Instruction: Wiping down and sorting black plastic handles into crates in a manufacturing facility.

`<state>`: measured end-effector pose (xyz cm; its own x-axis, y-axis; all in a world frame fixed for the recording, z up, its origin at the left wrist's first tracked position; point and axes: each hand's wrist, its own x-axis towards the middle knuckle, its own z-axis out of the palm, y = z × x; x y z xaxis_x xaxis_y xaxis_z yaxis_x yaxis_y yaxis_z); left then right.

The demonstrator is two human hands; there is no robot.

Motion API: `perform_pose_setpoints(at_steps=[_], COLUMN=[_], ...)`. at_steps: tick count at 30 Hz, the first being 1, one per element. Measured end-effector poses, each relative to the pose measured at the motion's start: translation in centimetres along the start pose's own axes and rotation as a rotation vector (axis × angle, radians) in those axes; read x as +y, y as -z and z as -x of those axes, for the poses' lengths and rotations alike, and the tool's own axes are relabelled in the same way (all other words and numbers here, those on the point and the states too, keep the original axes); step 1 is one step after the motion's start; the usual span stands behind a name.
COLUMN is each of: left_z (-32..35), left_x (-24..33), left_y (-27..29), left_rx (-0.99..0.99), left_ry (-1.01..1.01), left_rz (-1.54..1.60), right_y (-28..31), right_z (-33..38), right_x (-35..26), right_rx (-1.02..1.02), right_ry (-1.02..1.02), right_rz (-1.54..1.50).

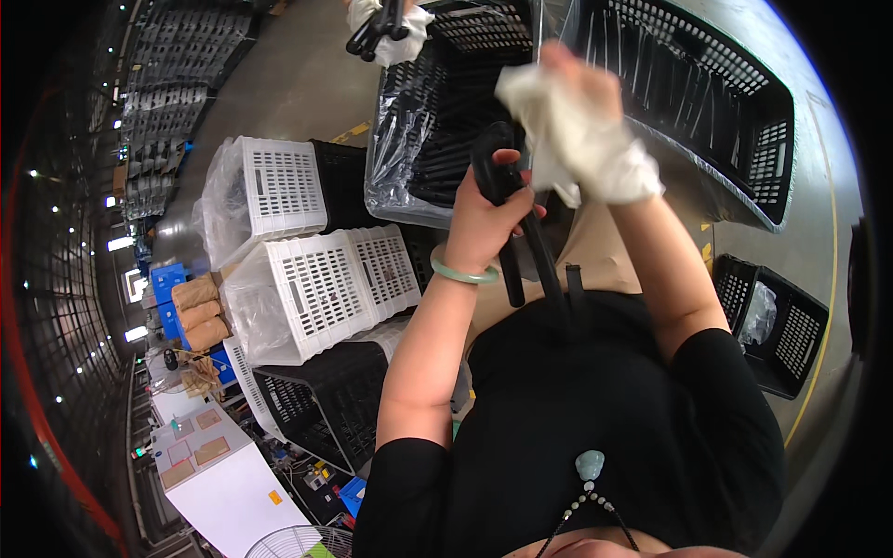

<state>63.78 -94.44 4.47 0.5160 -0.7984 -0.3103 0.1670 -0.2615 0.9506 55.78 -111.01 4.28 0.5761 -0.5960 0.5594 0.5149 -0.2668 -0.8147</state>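
Note:
My left hand, with a pale green bangle at its wrist, is closed around a black bent tube. The tube curves over at its top, and two straight legs hang below my fingers toward my shirt. To its right is my right hand, smeared by motion, gripping a white cloth that drapes over the hand and down to the wrist. Just beyond both hands, a black crate lined with clear plastic holds several dark tubes.
Across the crate, another person's hand holds black parts and a white cloth. A second lined black crate stands at right, a smaller one below it. White crates stand at left, near a white cabinet and a fan guard.

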Motion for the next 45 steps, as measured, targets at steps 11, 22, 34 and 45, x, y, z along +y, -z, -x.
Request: perform_pose_setpoints(at_steps=[11, 22, 34, 45], left_z=[-0.4, -4.6, -8.6, -10.8], left_x=[-3.1, 2.5, 2.4, 1.4], left_y=[3.0, 11.3, 0.0, -7.4], left_rx=[0.165, 0.551, 0.163, -0.214], left_ry=[-0.118, -0.252, 0.082, 0.139], left_rz=[-0.24, 0.035, 0.591, 0.463], right_y=[-2.9, 3.6, 0.3, 14.5], right_z=[9.5, 19.1, 11.6, 9.2], right_x=[1.1, 1.9, 1.6, 1.8], right_rx=[-0.629, -0.981, -0.222, 0.198], right_ry=[-0.262, 0.021, -0.82, -0.877], right_rz=[0.314, 0.804, -0.231, -0.508])
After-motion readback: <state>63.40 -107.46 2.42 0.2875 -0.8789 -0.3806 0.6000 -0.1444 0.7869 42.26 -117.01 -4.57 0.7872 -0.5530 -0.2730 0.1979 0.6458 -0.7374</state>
